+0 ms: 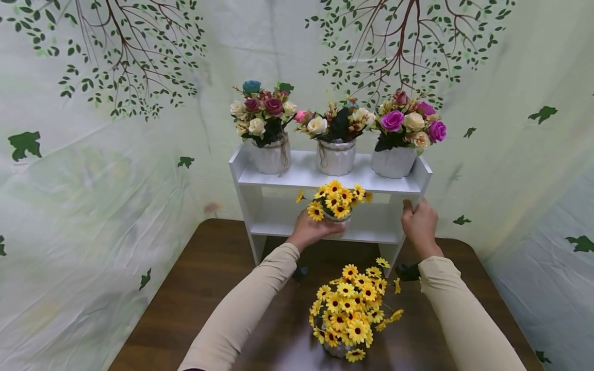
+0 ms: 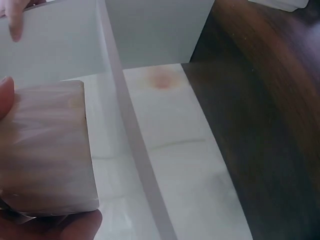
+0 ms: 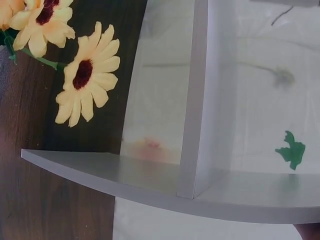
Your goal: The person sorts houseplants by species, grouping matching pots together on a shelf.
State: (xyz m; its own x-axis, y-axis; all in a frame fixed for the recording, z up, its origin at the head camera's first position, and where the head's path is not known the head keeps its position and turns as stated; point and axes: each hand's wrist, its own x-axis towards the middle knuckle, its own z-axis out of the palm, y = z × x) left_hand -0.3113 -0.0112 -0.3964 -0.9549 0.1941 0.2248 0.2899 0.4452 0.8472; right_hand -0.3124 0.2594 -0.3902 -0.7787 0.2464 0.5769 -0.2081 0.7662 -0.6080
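Note:
My left hand (image 1: 310, 230) grips a small white pot of yellow daisies (image 1: 336, 202) and holds it at the front of the lower board of a white two-tier shelf (image 1: 301, 178). In the left wrist view the pot (image 2: 45, 150) fills the left side, with my thumb and fingers round it, above the lower board (image 2: 175, 150). My right hand (image 1: 419, 220) holds the shelf's right side panel (image 1: 424, 180), thumb on its front edge. The right wrist view shows that panel (image 3: 192, 100) and a daisy (image 3: 85, 80); the hand itself is almost out of frame.
Three white pots of roses (image 1: 271, 121) (image 1: 335, 131) (image 1: 402, 131) stand in a row on the top board. A larger bunch of yellow daisies in a pot (image 1: 352, 309) stands on the brown table (image 1: 195, 288) between my forearms. Leaf-printed cloth hangs behind and at both sides.

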